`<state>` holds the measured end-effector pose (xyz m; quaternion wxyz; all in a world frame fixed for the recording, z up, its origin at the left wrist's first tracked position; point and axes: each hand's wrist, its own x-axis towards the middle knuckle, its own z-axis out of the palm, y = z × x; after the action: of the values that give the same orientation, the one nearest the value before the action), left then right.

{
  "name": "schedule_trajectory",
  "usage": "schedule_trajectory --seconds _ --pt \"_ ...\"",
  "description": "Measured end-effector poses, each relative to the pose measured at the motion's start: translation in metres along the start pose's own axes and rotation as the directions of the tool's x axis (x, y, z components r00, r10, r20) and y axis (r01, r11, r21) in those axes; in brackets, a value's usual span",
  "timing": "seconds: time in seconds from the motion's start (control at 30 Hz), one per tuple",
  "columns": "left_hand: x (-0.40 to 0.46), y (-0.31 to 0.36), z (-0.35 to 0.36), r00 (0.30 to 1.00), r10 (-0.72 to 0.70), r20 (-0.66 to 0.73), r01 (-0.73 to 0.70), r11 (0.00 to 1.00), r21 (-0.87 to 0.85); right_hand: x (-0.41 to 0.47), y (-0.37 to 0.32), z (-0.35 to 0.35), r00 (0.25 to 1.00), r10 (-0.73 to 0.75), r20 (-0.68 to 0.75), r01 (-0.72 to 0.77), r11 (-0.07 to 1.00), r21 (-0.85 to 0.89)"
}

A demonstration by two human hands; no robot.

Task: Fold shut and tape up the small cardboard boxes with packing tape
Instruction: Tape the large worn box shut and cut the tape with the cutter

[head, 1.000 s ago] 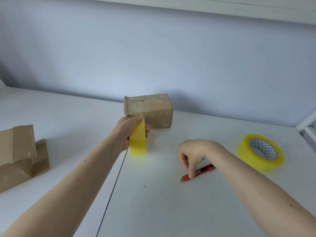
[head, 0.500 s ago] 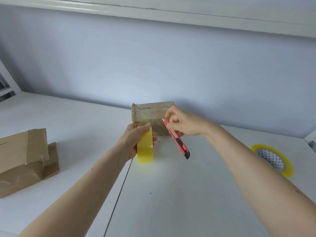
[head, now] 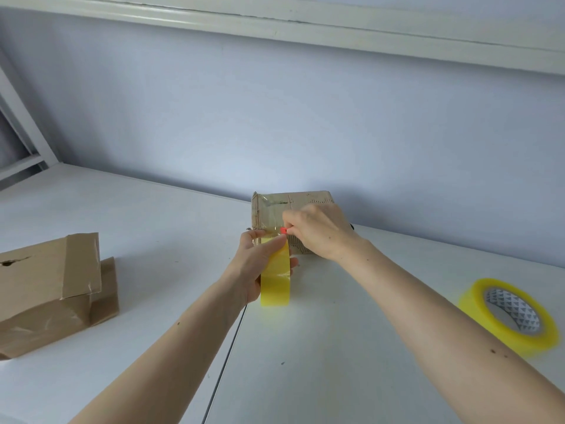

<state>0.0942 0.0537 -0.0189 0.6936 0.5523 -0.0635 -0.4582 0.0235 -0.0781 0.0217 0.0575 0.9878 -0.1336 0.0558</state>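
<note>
A small taped cardboard box [head: 275, 206] stands at the far middle of the white table [head: 351, 347], by the wall. My left hand [head: 253, 270] grips a yellow tape roll [head: 275, 286] on edge just in front of the box, and a clear strip of tape runs from the roll up to the box's front face. My right hand [head: 318, 234] is closed on a red utility knife [head: 283, 230]; only its red tip shows, at the strip above the roll. The rest of the knife is hidden by the hand.
Two more brown cardboard boxes [head: 52, 289] lie stacked at the left of the table. A second, larger yellow tape roll [head: 510, 313] lies flat at the right. A seam [head: 226, 356] runs down the tabletop under my left forearm.
My right hand picked the knife up from the table, carried it to the box and brought its tip to the tape strip. The left hand kept the roll in place.
</note>
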Motion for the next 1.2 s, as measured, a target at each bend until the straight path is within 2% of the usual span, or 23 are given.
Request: schedule_trajectory --seconds 0.17,0.23,0.3,0.4,0.43,0.6,0.77,0.87,1.0,1.07,1.2 --pt "-0.002 -0.001 0.000 1.000 -0.016 0.007 0.016 1.000 0.003 0.006 -0.003 -0.014 0.996 -0.066 0.068 0.082 0.958 -0.274" --pt "-0.002 0.000 -0.001 1.000 -0.017 0.009 0.017 1.000 -0.008 0.004 0.001 -0.018 0.988 -0.076 0.137 0.117 0.939 -0.323" --pt "-0.002 0.001 -0.004 1.000 -0.017 0.007 0.017 1.000 -0.008 0.002 0.008 -0.017 0.991 -0.041 0.124 0.064 0.981 -0.183" --pt "-0.002 0.001 -0.003 1.000 -0.019 0.018 0.019 0.999 0.026 0.003 0.017 -0.019 0.994 0.107 -0.036 -0.103 0.989 0.105" --pt "-0.002 0.001 -0.002 0.999 -0.021 0.024 0.020 0.999 0.038 0.005 0.017 -0.017 0.991 0.124 -0.050 -0.117 0.985 0.127" --pt "-0.003 0.006 -0.005 0.998 -0.046 0.037 0.042 0.994 0.098 0.016 0.014 0.006 0.988 0.128 0.092 -0.143 0.972 0.186" --pt "-0.010 0.007 -0.013 0.993 -0.082 0.089 0.069 0.988 0.141 0.027 0.020 0.015 0.986 0.151 0.077 -0.166 0.955 0.246" --pt "-0.016 0.003 -0.018 0.992 -0.067 0.108 0.055 0.992 0.114 0.031 0.018 0.011 0.974 0.190 0.126 -0.216 0.943 0.251" --pt "-0.026 -0.005 -0.025 0.992 0.026 0.127 -0.043 0.991 0.129 0.019 0.014 0.000 0.958 0.271 0.091 -0.279 0.819 0.501" --pt "-0.031 -0.008 -0.028 0.988 0.074 0.136 -0.094 0.985 0.144 0.009 0.007 0.001 0.960 0.245 0.135 -0.274 0.731 0.625" --pt "-0.040 -0.008 -0.027 0.980 0.113 0.166 -0.140 0.977 0.161 -0.008 -0.006 0.013 0.950 0.144 0.277 -0.312 0.458 0.832"
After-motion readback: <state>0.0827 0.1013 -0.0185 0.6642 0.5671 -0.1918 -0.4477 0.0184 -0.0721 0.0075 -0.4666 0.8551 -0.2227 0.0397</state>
